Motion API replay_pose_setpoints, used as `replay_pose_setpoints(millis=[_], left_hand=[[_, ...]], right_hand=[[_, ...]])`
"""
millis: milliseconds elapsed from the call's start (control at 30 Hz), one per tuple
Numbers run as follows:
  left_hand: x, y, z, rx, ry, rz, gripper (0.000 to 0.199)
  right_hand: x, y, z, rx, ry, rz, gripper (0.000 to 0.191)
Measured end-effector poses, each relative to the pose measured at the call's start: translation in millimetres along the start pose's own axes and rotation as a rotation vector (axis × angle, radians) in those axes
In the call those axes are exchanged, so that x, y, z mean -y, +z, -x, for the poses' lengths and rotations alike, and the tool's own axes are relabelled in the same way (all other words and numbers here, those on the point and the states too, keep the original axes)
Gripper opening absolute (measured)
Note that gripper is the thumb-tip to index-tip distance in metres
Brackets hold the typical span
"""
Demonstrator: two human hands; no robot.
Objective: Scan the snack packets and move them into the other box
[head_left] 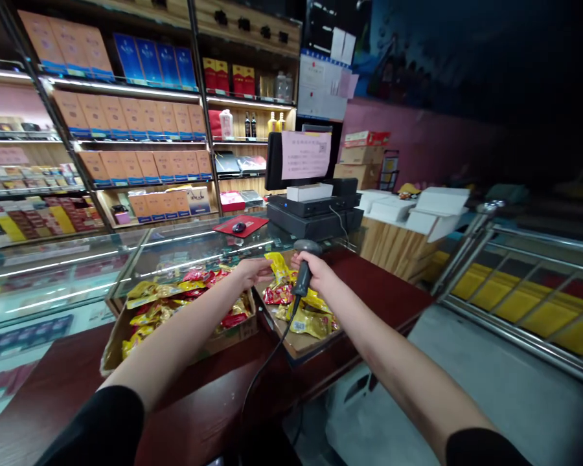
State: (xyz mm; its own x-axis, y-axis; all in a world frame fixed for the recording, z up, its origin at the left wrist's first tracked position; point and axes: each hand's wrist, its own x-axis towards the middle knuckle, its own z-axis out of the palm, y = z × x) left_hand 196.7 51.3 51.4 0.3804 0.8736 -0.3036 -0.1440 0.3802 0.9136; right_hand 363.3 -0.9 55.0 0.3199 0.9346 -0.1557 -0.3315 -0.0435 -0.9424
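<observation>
In my right hand [315, 270] is a dark grey barcode scanner [302, 283], its handle wrapped by my fingers and its head on top. A cord runs from the handle down toward the counter's front edge. My left hand [253, 272] pinches a small yellow snack packet [278, 266] just left of the scanner. Beneath both hands a shallow cardboard tray [301, 347] holds yellow and red packets [311, 323]. Under my left forearm stands a cardboard box [111, 349] heaped with similar yellow and red packets [162, 304].
Both containers rest on a dark red wooden counter [199, 401]. Behind are a glass display case [175, 243], a mouse [239, 227] on a red pad, and a monitor [274, 162] above a black cash drawer [311, 223]. A metal railing [529, 310] stands at right.
</observation>
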Motion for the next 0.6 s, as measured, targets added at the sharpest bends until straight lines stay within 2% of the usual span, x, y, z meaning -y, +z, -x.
replay_pose_setpoints(millis=[100,233,333,467,600], left_hand=[[3.4,11.2,-10.7,0.021,-0.012,-0.012,0.016],[2.3,1.0,-9.9,-0.007,-0.015,-0.026,0.02],[-3.4,-17.8,-0.1,-0.057,0.003,-0.019,0.019],[-8.4,-53.8,20.4,-0.093,0.042,-0.019,0.022],[0.7,-95.1,44.2,-0.165,0.094,-0.192,0.024]], right_hand=[[6.8,-19.1,-2.5,-0.072,0.058,-0.061,0.01],[3.2,-20.0,5.0,-0.065,0.12,-0.094,0.01],[-4.8,-2.6,10.6,-0.012,0.153,-0.109,0.008],[-21.1,33.1,17.4,0.075,0.2,-0.107,0.009],[-44.7,68.2,27.4,0.196,0.229,0.014,0.006]])
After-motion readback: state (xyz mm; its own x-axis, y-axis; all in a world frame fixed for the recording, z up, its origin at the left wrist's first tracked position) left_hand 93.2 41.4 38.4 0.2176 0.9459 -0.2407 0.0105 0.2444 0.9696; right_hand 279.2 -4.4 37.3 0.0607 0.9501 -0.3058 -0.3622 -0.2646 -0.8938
